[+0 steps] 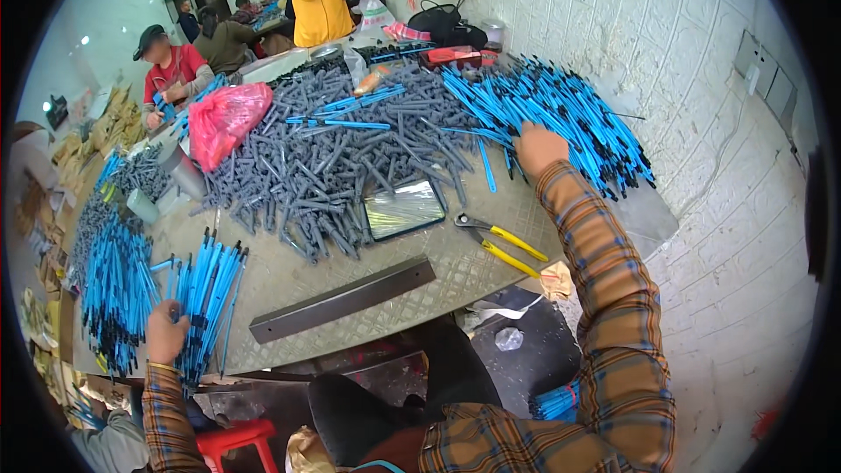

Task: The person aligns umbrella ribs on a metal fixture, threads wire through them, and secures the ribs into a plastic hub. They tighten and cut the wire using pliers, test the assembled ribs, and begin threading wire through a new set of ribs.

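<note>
My left hand (166, 333) is closed at the lower part of a bundle of thin blue rods with black ends (208, 280), at the table's left front edge. Beside it lies a second heap of such blue rods (118, 276). My right arm stretches forward, and my right hand (540, 151) rests with curled fingers at the near left edge of a large pile of blue rods (561, 118) by the wall. Its fingertips are hidden among the rods, so what it grips does not show. Grey plastic tubes (342, 140) form a broad heap between my hands.
Pliers with yellow handles (508, 247), a dark metal bar (342, 296) and a black-framed device with a shiny surface (405, 210) lie in front of the tubes. A pink plastic bag (229, 121) stands at left. Several people work beyond. A white brick wall (701, 166) borders the right.
</note>
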The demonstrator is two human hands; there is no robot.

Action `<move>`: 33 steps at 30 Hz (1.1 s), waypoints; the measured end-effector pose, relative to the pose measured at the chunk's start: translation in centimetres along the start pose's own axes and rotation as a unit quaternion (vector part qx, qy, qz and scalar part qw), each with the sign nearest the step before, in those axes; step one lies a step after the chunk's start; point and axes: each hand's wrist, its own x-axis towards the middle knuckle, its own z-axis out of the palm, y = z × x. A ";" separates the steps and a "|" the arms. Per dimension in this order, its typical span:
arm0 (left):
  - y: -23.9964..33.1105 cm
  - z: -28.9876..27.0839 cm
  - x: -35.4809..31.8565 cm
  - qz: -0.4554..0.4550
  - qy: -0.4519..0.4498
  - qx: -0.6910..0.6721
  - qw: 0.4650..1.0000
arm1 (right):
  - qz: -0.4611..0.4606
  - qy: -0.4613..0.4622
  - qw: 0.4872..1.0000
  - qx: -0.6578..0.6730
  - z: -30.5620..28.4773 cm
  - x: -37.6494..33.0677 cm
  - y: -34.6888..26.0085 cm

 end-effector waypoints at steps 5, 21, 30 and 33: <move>2.9 -1.3 -1.4 0.060 0.189 -0.019 0.980 | 0.031 -0.002 0.997 0.072 0.9 -0.2 1.1; 21.1 1.2 -4.1 0.299 0.078 -0.233 0.922 | 0.054 0.213 0.926 0.308 2.2 5.7 0.2; 19.9 1.1 -4.6 0.248 0.044 -0.276 0.928 | 0.018 0.268 0.808 0.524 1.8 7.4 -4.6; 19.6 0.8 -4.2 0.229 0.041 -0.310 0.922 | -0.049 0.247 0.787 0.563 -1.3 5.7 -6.6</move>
